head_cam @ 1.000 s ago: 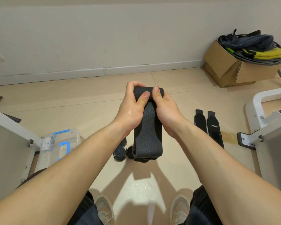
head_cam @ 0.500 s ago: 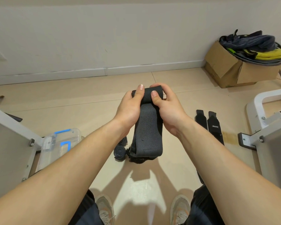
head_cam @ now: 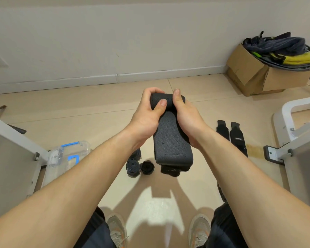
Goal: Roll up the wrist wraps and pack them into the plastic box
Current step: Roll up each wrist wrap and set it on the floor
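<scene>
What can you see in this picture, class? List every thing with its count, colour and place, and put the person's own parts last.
wrist wrap: one, dark grey, half rolled, hanging from both hands at centre
rolled wraps: at least two, dark, on the floor below the left forearm; a third looks partly hidden
flat wraps: two, black, side by side on the floor to the right
plastic box: one, clear with blue latches, on the floor to the left
cardboard box: one, brown, by the wall at far right
gear pile: one, dark blue, yellow and grey, in the cardboard box
equipment frames: two, white-grey, at the left and right edges
shoes: two, grey, at the bottom
left hand: one, gripping the roll
right hand: one, gripping the roll
</scene>
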Demonstrator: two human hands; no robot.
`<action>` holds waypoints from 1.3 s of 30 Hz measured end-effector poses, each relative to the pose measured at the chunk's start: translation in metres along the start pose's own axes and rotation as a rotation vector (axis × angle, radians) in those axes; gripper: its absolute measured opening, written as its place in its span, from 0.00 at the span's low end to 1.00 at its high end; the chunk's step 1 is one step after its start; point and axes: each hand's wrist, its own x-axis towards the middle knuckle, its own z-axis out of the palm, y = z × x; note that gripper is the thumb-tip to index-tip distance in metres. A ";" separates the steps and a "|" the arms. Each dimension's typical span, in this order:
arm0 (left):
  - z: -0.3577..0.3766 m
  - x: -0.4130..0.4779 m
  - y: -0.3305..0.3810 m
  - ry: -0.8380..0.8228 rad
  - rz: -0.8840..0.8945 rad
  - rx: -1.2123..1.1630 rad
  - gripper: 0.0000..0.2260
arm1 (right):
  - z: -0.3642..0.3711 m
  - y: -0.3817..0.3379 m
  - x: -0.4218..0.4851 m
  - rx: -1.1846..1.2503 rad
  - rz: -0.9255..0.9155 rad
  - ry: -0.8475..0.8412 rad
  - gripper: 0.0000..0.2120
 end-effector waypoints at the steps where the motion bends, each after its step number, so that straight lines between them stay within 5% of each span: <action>1: -0.001 0.000 0.001 -0.017 0.003 -0.011 0.09 | -0.001 0.001 0.000 0.031 -0.018 -0.005 0.20; 10: -0.006 0.003 0.016 -0.062 -0.300 -0.309 0.11 | 0.000 0.004 0.001 0.093 -0.099 0.011 0.07; 13: -0.008 0.003 0.013 -0.066 -0.387 -0.211 0.25 | 0.001 0.008 0.001 0.045 -0.146 -0.021 0.03; 15: -0.007 0.004 0.010 -0.002 -0.328 -0.140 0.26 | 0.003 0.008 0.001 0.052 -0.167 -0.043 0.01; 22: -0.007 0.004 0.006 0.062 -0.125 -0.177 0.05 | 0.002 0.002 -0.001 0.224 -0.047 -0.128 0.10; 24: -0.008 0.003 0.007 0.045 -0.099 -0.166 0.04 | 0.002 -0.001 0.000 0.303 0.017 -0.101 0.12; 27: -0.009 0.003 0.008 0.002 -0.044 -0.128 0.07 | 0.002 -0.003 -0.001 0.271 0.069 -0.059 0.30; 31: -0.012 0.004 0.010 -0.049 0.018 -0.099 0.11 | 0.002 -0.002 0.000 0.227 0.075 -0.081 0.37; 39: -0.014 0.002 0.012 -0.118 0.009 -0.093 0.14 | 0.000 -0.002 -0.002 0.151 -0.053 -0.042 0.18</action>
